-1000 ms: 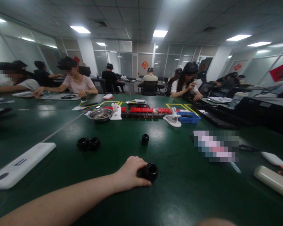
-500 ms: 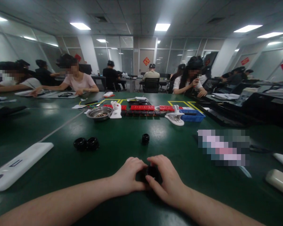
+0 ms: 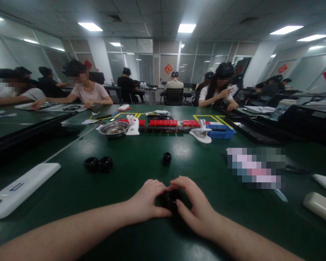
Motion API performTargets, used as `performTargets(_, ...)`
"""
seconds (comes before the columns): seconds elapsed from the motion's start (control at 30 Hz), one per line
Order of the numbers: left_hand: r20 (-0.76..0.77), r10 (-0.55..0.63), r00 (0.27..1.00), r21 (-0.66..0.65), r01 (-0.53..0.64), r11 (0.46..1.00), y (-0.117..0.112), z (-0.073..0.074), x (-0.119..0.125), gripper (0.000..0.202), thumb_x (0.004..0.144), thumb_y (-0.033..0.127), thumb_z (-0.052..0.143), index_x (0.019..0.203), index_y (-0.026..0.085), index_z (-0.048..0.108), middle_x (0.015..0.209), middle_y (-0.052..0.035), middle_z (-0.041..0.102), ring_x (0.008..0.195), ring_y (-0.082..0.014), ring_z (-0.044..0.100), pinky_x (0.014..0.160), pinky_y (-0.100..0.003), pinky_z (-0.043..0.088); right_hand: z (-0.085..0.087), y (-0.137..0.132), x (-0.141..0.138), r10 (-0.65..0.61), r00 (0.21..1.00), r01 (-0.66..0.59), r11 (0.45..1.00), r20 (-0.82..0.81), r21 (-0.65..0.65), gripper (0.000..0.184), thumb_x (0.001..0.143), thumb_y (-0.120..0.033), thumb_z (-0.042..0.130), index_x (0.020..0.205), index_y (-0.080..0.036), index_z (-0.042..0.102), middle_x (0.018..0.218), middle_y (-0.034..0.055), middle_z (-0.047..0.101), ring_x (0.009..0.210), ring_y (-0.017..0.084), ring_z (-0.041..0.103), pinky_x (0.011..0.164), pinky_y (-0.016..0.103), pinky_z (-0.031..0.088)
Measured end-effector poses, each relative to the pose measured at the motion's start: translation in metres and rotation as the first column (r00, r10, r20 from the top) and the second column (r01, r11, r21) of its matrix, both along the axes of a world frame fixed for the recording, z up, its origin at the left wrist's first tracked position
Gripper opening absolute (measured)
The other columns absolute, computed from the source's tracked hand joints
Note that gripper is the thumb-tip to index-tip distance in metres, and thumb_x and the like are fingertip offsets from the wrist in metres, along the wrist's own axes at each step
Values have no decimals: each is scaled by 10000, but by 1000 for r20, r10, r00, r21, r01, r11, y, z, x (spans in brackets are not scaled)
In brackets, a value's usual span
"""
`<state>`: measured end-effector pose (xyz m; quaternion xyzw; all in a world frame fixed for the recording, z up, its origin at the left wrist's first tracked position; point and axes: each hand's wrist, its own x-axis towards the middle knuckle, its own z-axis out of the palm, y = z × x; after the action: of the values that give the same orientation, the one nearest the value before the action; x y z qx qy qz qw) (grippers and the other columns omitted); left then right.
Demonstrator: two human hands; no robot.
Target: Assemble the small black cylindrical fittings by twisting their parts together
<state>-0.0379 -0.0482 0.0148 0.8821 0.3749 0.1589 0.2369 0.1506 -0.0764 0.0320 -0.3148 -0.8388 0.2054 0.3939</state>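
Both my hands are around a black, hollow, ring-like piece on the near middle of the green table. My left hand curls round its left side, thumb low and fingers at the far edge. From the right, my right hand grips it between thumb and fingers. Its underside is hidden by my hands. Straight ahead stands a smaller black ring-like piece. Farther left, two similar black pieces sit side by side, touching or nearly so.
A white, flat, long device lies at left. Across the table are a metal bowl of small parts, white clamps, red blocks and a blue tray. A long black panel reaches in at left. Several people sit around.
My right thumb has shifted right along the black piece's near side, showing more of its opening. At left, the long black panel has come farther over the table. The camera view dips slightly.
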Motion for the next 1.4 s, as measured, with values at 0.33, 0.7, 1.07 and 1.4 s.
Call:
performTargets(0.33, -17, 1, 1000, 17, 0, 1000, 0, -1, -2, 380, 647, 452, 695, 877, 173, 578, 856, -19, 600, 819, -201, 525, 769, -319, 369, -2, 4, 0, -63, 998, 65, 994, 21, -87, 387, 734, -121, 515, 1102, -203, 427, 973, 70, 573, 918, 215, 548, 812, 407, 467)
performTargets(0.7, 0, -14, 1000, 39, 14, 999, 0, -3, -2, 356, 677, 468, 663, 863, 175, 581, 850, -15, 595, 817, -198, 526, 760, -308, 363, -2, 1, -2, -107, 993, 111, 991, 58, -71, 387, 700, -171, 592, 1062, -185, 458, 975, 84, 554, 901, 227, 540, 787, 403, 476)
performTargets(1.07, 8, -26, 1000, 31, 26, 999, 0, -2, -2, 323, 686, 445, 663, 836, 170, 583, 838, -16, 602, 805, -197, 530, 774, -310, 362, -6, 4, -1, -105, 991, 114, 988, 82, -109, 505, 686, -209, 627, 1145, -188, 417, 1045, 98, 539, 965, 248, 524, 834, 441, 456)
performTargets(1.4, 9, -16, 1000, 29, 16, 999, 0, -3, -3, 374, 665, 450, 682, 903, 180, 581, 913, -25, 605, 861, -210, 523, 795, -318, 360, -4, 3, -2, 5, 994, 10, 991, 106, -134, 628, 685, -214, 619, 1241, -171, 331, 1220, 138, 458, 1124, 273, 440, 937, 473, 383)
